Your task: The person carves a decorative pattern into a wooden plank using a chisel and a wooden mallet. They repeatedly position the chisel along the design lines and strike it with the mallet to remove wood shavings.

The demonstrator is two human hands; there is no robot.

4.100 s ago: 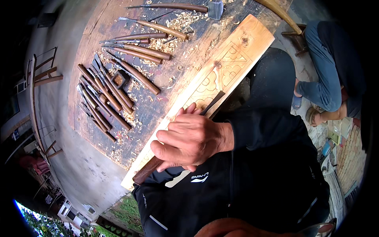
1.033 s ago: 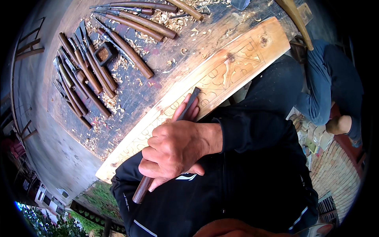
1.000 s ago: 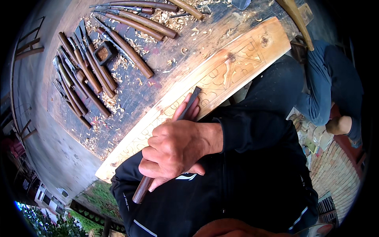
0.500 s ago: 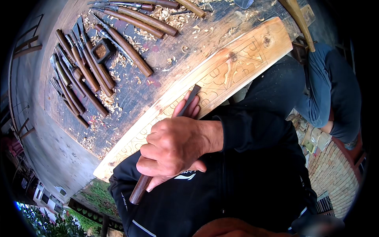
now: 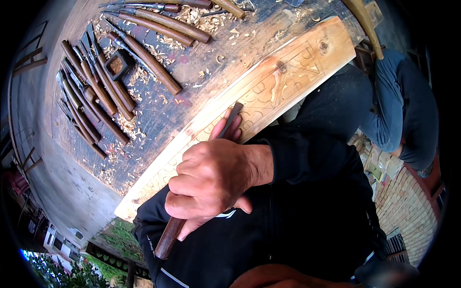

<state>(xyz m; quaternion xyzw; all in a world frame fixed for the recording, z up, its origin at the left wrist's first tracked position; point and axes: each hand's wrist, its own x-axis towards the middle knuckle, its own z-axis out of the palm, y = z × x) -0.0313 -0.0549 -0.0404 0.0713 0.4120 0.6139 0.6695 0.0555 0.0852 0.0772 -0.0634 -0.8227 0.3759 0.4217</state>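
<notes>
My right hand (image 5: pixel 211 177) is closed in a fist round the dark wooden handle of a chisel (image 5: pixel 169 238). Its flat metal blade slants up and away, the tip resting at the carved face of a long pale board (image 5: pixel 297 62). Under the right hand, my left hand (image 5: pixel 232 128) shows mainly its fingertips, on both sides of the blade and against the board; its palm is hidden. Outlined curved letter-like shapes and a triangle are cut into the board, which slopes from my lap onto the table.
Several wood-handled carving tools (image 5: pixel 109 120) lie on the worn table (image 5: pixel 201 96) among curled shavings. A small dark square box (image 5: pixel 116 66) holds brownish matter. At the right is another person's leg (image 5: pixel 389 101) in blue trousers, near a curved wooden piece (image 5: pixel 363 24).
The whole view has shifted slightly, the tools on the table sitting a little further left. The chisel's handle end has dropped slightly; both hands keep their hold.
</notes>
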